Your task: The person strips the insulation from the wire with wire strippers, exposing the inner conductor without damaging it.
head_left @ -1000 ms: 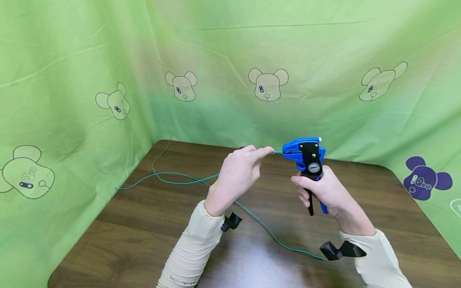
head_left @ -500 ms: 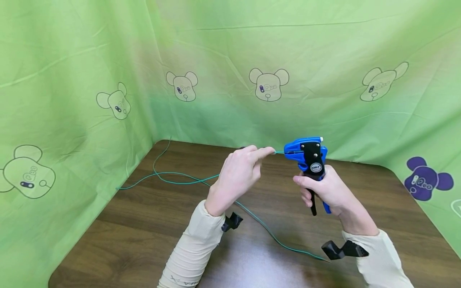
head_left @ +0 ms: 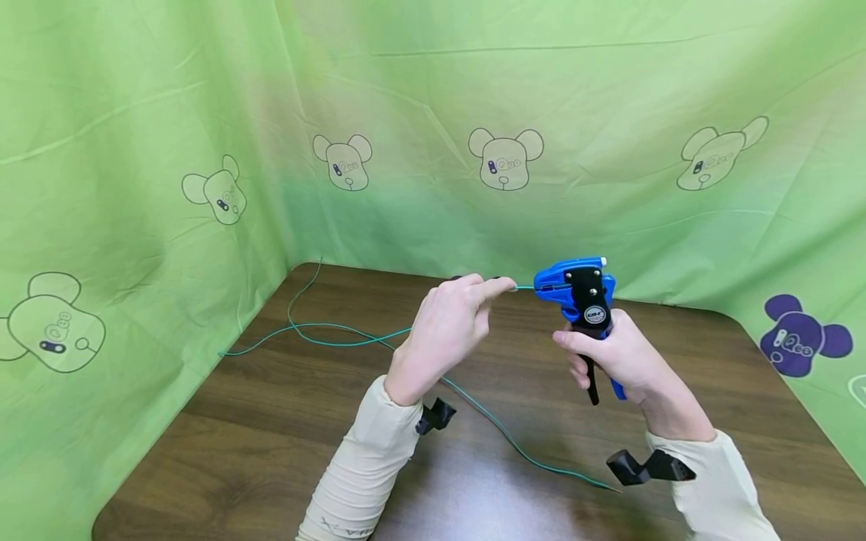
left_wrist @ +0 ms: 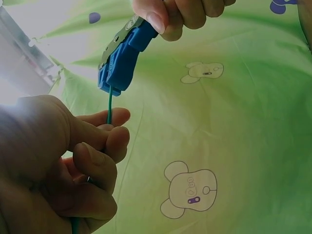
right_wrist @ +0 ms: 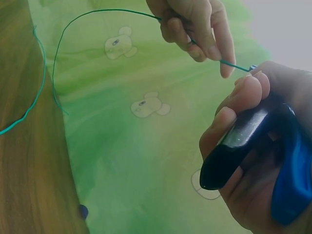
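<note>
My right hand (head_left: pixel 612 353) grips the handles of a blue and black wire stripper (head_left: pixel 575 289), held upright above the table with its nose to the left. A green wire (left_wrist: pixel 109 105) runs from the stripper's nose to my left hand (head_left: pixel 443 323), which pinches it between thumb and fingers a short way off. In the right wrist view the black handle (right_wrist: pixel 234 146) and the blue handle (right_wrist: pixel 292 170) stand apart, with fingers curled round the black one. The wire's end inside the nose is hidden.
More green wire (head_left: pixel 501 428) lies in loops over the brown wooden table (head_left: pixel 271 443), one end near the front right. A green cloth (head_left: pixel 419 90) with printed bear heads hangs behind and at both sides. Black camera mounts (head_left: pixel 436 415) sit on both wrists.
My right hand and the wire stripper have shifted slightly to the right, and a little more wire shows at the nose. My left hand has stayed nearly in place.
</note>
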A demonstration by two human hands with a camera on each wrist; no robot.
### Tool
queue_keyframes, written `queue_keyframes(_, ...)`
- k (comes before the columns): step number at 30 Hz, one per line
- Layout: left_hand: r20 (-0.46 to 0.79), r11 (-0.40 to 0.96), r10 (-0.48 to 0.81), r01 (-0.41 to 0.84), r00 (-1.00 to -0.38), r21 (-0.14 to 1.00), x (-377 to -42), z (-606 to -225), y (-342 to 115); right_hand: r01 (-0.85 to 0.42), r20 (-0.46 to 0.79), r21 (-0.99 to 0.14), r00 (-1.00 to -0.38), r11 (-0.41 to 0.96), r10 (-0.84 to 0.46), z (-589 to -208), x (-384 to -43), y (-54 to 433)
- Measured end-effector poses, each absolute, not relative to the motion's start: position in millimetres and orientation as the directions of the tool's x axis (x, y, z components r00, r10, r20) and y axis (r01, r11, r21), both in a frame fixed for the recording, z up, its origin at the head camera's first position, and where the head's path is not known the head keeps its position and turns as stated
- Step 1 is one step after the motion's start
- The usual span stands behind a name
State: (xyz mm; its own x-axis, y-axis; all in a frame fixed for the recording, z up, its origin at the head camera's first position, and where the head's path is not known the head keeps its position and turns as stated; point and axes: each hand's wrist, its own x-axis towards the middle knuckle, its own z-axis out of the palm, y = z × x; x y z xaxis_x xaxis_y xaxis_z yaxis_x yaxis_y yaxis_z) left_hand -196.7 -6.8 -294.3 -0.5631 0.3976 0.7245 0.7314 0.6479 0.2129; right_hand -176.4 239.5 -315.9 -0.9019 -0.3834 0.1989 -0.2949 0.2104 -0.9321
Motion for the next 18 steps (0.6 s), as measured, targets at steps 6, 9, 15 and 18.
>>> queue_keyframes(6, 0.711, 0.655, 0.403, 0.724, -0.576, 0.215, -196.9, -294.3, -6.9, -0.305, 0.202, -0.927, -0.897, 0.218, -0.395, -316.4, -177.1, 241.3)
queue_keyframes(9, 0.708, 0.655, 0.405, 0.724, -0.579, 0.218, -196.9, -294.0, -7.3, -0.315, 0.205, -0.919, -0.896, 0.237, -0.394, -316.6, -177.9, 242.0)
queue_keyframes(15, 0.708, 0.649, 0.407, 0.728, -0.577, 0.220, -196.8, -293.9, -7.8, -0.325, 0.208, -0.909, -0.897, 0.262, -0.391, -316.3, -178.0, 242.8)
queue_keyframes(18, 0.710, 0.646, 0.407, 0.731, -0.575, 0.221, -197.0, -294.1, -7.9, -0.328, 0.210, -0.907, -0.896, 0.263, -0.392, -315.8, -177.7, 242.9)
